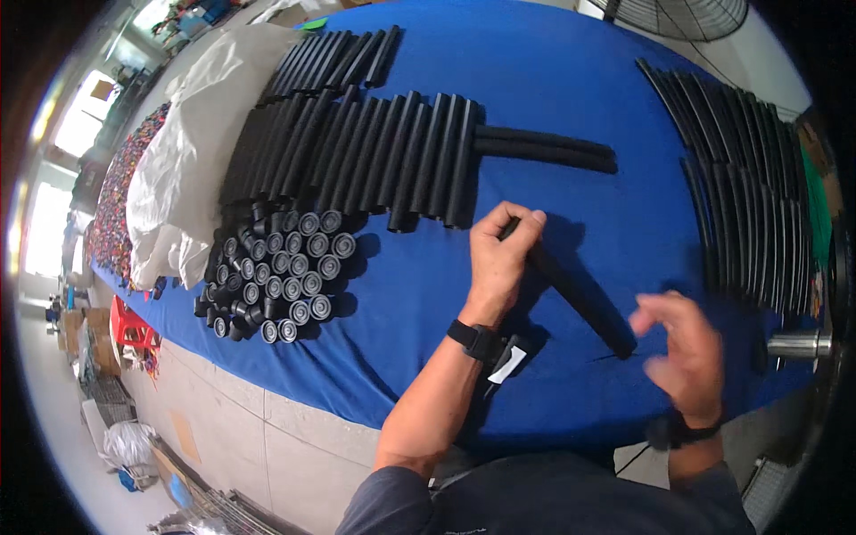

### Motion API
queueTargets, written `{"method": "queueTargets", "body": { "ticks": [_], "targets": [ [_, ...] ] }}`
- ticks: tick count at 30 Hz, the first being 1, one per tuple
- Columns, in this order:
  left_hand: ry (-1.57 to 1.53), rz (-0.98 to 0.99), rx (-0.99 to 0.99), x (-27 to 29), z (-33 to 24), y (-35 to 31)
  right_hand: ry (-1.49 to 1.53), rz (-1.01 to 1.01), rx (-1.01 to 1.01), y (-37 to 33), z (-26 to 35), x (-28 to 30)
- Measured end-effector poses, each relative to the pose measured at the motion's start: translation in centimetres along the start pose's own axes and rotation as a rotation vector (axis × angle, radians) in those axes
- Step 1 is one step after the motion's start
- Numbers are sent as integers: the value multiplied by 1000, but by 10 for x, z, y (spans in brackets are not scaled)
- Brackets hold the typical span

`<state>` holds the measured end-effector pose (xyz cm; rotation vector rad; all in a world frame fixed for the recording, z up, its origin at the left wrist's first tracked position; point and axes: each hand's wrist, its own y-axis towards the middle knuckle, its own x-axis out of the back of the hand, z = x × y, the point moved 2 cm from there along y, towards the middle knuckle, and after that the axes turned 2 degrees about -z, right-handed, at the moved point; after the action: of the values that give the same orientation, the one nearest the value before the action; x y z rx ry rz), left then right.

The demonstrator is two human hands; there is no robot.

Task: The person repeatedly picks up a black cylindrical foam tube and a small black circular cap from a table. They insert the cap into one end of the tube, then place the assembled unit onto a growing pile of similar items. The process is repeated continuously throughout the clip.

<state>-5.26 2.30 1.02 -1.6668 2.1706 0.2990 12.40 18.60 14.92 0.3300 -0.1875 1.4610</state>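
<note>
My left hand point(502, 259) is wrapped round the upper end of a black foam-like tube point(584, 303), which slants down to the right over the blue cloth. Beside the tube's lower end is my right hand point(685, 361), slightly blurred, its fingers apart and nothing visible in them. A heap of round black caps point(292, 265) lies to the left. Behind the caps, black tubes point(406, 152) are lined up side by side in rows. Two more tubes point(544, 147) lie crosswise at the right end of that row.
Thin black strips point(753, 205) lie in rows at the right. White plastic sheeting point(192, 143) partly covers a multicoloured heap point(125, 183). A small black object with a white label point(508, 361) is by my left wrist. A metal cylinder point(795, 344) juts in at right; a fan point(691, 16) stands beyond.
</note>
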Motion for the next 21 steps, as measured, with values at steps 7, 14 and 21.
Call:
{"method": "queueTargets", "body": {
  "ticks": [7, 14, 21],
  "targets": [
    [-3, -51, 15, -6, -6, 4, 928, 104, 411, -34, 104, -9],
    [-2, -58, 43, -1, -2, -1, 844, 44, 421, -43, 92, -8],
    [1, -39, 9, -4, -2, 0, 725, -30, 417, -43, 83, -5]
  ]
}}
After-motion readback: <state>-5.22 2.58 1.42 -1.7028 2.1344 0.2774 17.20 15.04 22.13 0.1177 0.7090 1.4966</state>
